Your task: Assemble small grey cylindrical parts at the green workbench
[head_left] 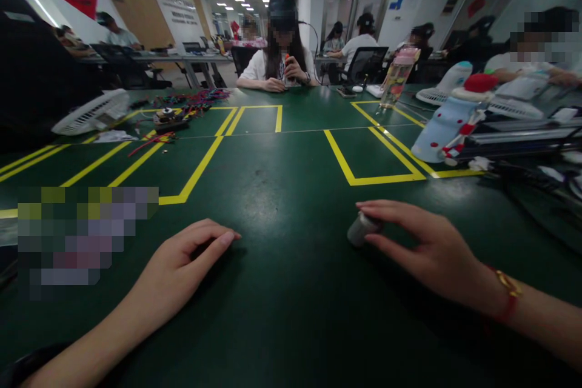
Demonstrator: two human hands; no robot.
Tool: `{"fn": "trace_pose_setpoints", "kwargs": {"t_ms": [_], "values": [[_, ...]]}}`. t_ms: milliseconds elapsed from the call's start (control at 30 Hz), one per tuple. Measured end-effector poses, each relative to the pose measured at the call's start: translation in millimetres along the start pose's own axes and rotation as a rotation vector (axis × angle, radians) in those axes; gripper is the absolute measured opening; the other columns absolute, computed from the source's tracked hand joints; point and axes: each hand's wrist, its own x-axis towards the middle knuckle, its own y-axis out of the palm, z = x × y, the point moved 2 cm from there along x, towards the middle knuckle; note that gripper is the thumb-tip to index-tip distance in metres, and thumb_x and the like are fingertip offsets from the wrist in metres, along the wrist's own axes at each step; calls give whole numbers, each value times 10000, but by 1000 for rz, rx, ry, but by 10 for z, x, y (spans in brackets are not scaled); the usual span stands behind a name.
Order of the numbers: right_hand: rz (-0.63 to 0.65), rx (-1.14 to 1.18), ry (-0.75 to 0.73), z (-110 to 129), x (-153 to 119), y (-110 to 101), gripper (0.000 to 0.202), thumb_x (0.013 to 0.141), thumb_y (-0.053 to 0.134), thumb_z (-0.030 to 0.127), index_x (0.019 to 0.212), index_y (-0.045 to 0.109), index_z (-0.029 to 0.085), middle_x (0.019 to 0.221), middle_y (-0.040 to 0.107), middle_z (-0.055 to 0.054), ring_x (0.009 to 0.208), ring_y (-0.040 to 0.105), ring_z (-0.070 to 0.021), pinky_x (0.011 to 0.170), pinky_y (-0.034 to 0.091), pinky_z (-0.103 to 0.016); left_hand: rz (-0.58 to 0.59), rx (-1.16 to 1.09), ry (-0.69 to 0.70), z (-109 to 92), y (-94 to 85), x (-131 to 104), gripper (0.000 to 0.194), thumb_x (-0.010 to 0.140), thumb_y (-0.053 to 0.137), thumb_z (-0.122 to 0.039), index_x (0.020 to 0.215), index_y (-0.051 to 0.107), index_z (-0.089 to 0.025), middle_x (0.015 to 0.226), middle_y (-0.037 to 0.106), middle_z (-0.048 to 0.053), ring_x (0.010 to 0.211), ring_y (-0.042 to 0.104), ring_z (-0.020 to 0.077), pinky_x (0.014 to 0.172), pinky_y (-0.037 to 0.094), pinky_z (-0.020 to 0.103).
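Just on our side of the yellow tape outline [386, 181], a flat three-sided shape on the smooth dark-green table [273, 303], we saw the right hand [422, 248] pinching a grey cylinder [358, 231] between thumb and fingertips. The cylinder was short, round-walled and tilted, with a dull metallic look; we could not tell whether its lower end touched the table. A red cord bracelet [508, 288] with a shiny gold-coloured piece circled that wrist. Nearer to us than the outline and to its left, the left hand [191, 254] was low at the table, its fingers curled and pressed together, the thumb tip against the forefinger's. Right of the outline we saw a smooth light-blue bottle [431, 133] with a rounded red top. Beyond the outline stood a clear bottle [394, 88] with a pink lid. Beyond it and leftward, we saw a tangle of thin coloured wires [195, 100] and a co-worker [275, 51] gripping an orange-topped object [287, 59].
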Motion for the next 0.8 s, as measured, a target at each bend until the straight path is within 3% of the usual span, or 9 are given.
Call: {"fn": "trace_pose_setpoints", "kwargs": {"t_ms": [100, 233, 300, 400, 533, 700, 800], "values": [[128, 167, -151, 387, 110, 250, 365, 889, 624, 214, 1254, 618, 226, 1283, 660, -37, 1168, 634, -112, 991, 540, -238, 26, 6, 28, -1, 11, -4, 302, 931, 555, -541, 965, 731, -298, 1003, 717, -3, 960, 659, 209, 842, 475, 298], [148, 301, -220, 527, 188, 418, 359, 904, 596, 186, 1262, 601, 209, 1301, 643, -49, 1199, 609, -100, 1020, 520, -228, 47, 21, 57, 0, 27, -10, 278, 939, 557, -518, 978, 723, -298, 1022, 712, 0, 971, 655, 212, 856, 479, 310], [182, 345, -168, 487, 175, 458, 415, 898, 617, 217, 1309, 565, 235, 1323, 629, -48, 1219, 600, -116, 1042, 515, -265, 46, 27, 59, -3, 32, -9, 281, 945, 550, -512, 986, 722, -294, 1031, 710, 8, 981, 652, 218, 865, 484, 319], [241, 466, 22, 395, 122, 496, 598, 844, 699, 308, 1390, 461, 254, 1341, 612, -72, 1198, 622, -148, 1033, 533, -321, 30, 45, 72, -62, 49, -6, 267, 951, 555, -485, 1042, 712, -290, 1060, 699, 20, 992, 646, 221, 861, 493, 324], [251, 609, 160, 328, 87, 549, 621, 797, 748, 351, 1327, 444, 245, 1282, 638, -81, 1169, 641, -166, 1035, 532, -358, 44, 52, 176, -363, 146, 6, 234, 954, 571, -409, 1121, 691, -297, 1061, 671, 26, 928, 638, 197, 773, 512, 296], [261, 616, 165, 307, 93, 599, 566, 808, 736, 339, 1292, 457, 248, 1197, 668, -56, 1101, 663, -144, 973, 548, -328, 108, -56, 344, -913, 363, 73, 192, 938, 607, -316, 1092, 721, -314, 1023, 659, 14, 919, 630, 171, 792, 517, 272], [257, 610, 156, 321, 111, 590, 553, 801, 739, 333, 1275, 470, 234, 1161, 678, -54, 1062, 670, -144, 941, 550, -328, 143, -103, 357, -1081, 437, 122, 167, 929, 608, -295, 1003, 758, -301, 974, 659, 18, 894, 632, 173, 777, 520, 276]]}}
